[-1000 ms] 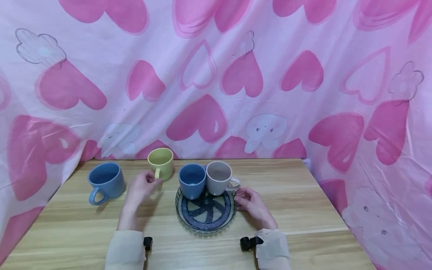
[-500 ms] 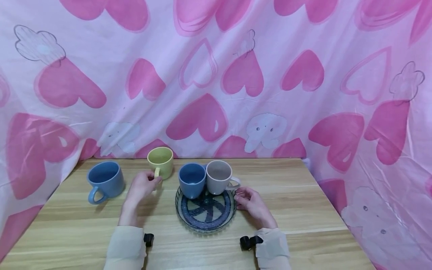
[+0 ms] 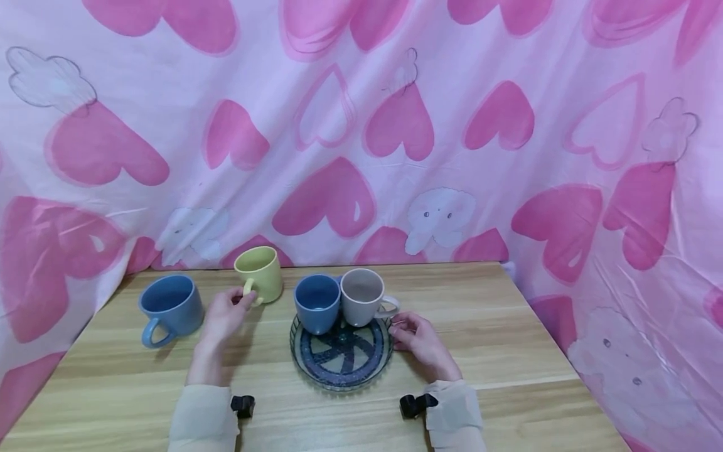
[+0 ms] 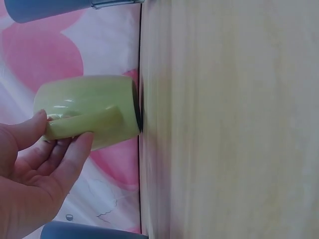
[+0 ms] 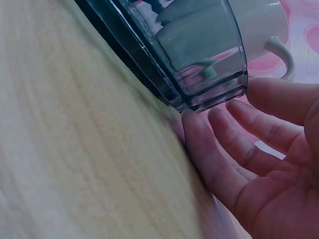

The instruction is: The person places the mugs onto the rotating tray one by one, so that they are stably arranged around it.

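My left hand [image 3: 228, 312] pinches the handle of a yellow-green mug [image 4: 82, 94] between thumb and fingers. In the head view this mug leans slightly, its base close over the far part of the table. A round, dark-patterned glass dish [image 3: 341, 370] lies mid-table with a blue cup [image 3: 317, 311] and a pale greyish mug [image 3: 361, 301] at its far side. My right hand [image 3: 419, 342] holds the dish's right edge. In the right wrist view its thumb meets the rim, while the other fingers curl at the clear ribbed wall [image 5: 214, 82] and base.
A larger blue mug [image 3: 175, 307] stands on the left of the wooden table [image 3: 525, 351], handle toward the front. A pink heart-print cloth [image 3: 316, 194] hangs behind the table and along its sides.
The yellow-green mug has tipped slightly, and my left hand has shifted a little left with its handle. The head view has drifted slightly. My right hand stays at the dish.
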